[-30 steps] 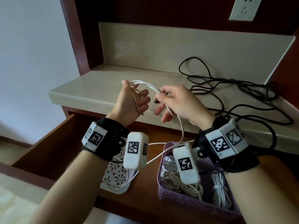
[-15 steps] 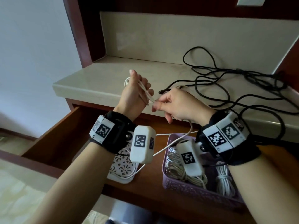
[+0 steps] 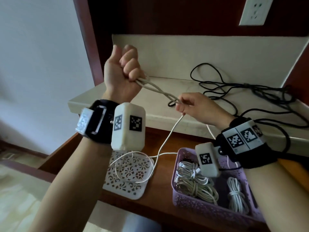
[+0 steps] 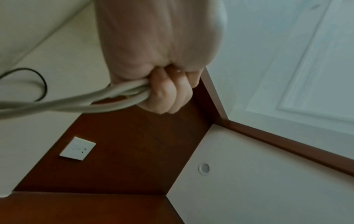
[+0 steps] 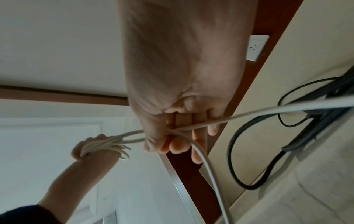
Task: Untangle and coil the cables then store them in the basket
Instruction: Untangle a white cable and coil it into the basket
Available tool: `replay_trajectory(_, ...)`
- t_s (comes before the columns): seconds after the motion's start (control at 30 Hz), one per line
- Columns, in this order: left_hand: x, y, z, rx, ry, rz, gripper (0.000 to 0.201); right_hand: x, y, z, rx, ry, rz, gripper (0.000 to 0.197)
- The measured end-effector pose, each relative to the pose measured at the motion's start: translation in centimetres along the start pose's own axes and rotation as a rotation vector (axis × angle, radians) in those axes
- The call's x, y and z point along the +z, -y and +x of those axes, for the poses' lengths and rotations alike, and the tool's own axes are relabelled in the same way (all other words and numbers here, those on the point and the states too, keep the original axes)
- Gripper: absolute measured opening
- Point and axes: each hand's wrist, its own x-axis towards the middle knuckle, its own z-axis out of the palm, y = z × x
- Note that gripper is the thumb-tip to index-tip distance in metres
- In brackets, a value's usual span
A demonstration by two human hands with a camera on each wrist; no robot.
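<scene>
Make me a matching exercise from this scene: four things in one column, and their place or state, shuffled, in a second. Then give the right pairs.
Things:
1. white cable
2. black cable
3. purple basket
4. white patterned lid

Places or states:
A. lies loose and uncoiled on the pale countertop
B. lies flat in the open drawer, a slack white strand looped over it
C. stretched in loops between the left hand and the right hand
D. holds bundles of coiled cable

Pairs: 1-C, 2-A, 3-D, 4-B
</scene>
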Motion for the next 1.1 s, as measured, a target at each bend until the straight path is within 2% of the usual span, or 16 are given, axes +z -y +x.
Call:
replay_trajectory(0.07,2.0,0.3,0.0,-0.079,0.087,0.033,0.044,-0.4,-0.1,-0.1,-0.011,0.006,0.031,0.022)
replay_trajectory(0.1,2.9,0.6,0.0,-0.127,0.115,0.059,0.041,-0.6,-0.2,-0.1,-0.010,0.024,0.079,0.029)
replay_trajectory(0.23,4.8,1.6,-0.1,-0.321,0.225,0.277,0.022,-1.3,-1.2,-0.3,-0.024,0.092,0.244,0.042)
replay_trajectory(0.3,4.9,2.1,-0.2,-0.446,0.277,0.372,0.021,-2.1,-1.9,-0.7,-0.018,0.111,0.388,0.047)
replay_trajectory(0.37,4.6,2.4,-0.3,-0.590,0.293,0.457,0.025,-3.1,-2.1,-1.3,-0.019,0.127,0.639,0.050)
replay_trajectory(0.43,3.9,3.0,-0.4,-0.806,0.306,0.491,0.027,-3.9,-2.1,-1.7,-0.008,0.109,0.808,0.037)
replay_trajectory(0.5,2.7,3.7,-0.1,-1.010,0.331,0.548,0.029,-4.3,-2.1,-1.8,0.024,0.093,0.797,0.017)
replay_trajectory(0.57,2.0,4.3,0.0,-1.135,0.345,0.776,0.027,-4.3,-1.8,-1.7,0.052,0.104,0.718,0.017)
replay_trajectory(0.67,2.4,5.4,0.0,-1.255,0.196,1.300,0.028,-3.9,-1.1,-1.5,0.135,0.048,0.633,0.020)
replay_trajectory(0.73,2.5,6.7,-0.1,-1.235,0.040,1.727,0.034,-4.0,-0.6,-1.3,0.175,-0.009,0.612,0.015)
replay_trajectory(0.8,2.2,7.9,-0.1,-1.134,-0.076,2.003,0.031,-4.2,-0.2,-1.2,0.182,-0.067,0.622,0.013)
replay_trajectory(1.0,0.4,8.7,1.0,-0.628,-0.277,2.324,0.019,-4.1,0.7,-1.0,0.130,-0.192,0.544,0.011)
replay_trajectory(1.1,-0.3,8.6,1.4,-0.335,-0.360,2.501,0.035,-4.0,0.7,-1.0,0.123,-0.184,0.458,0.009)
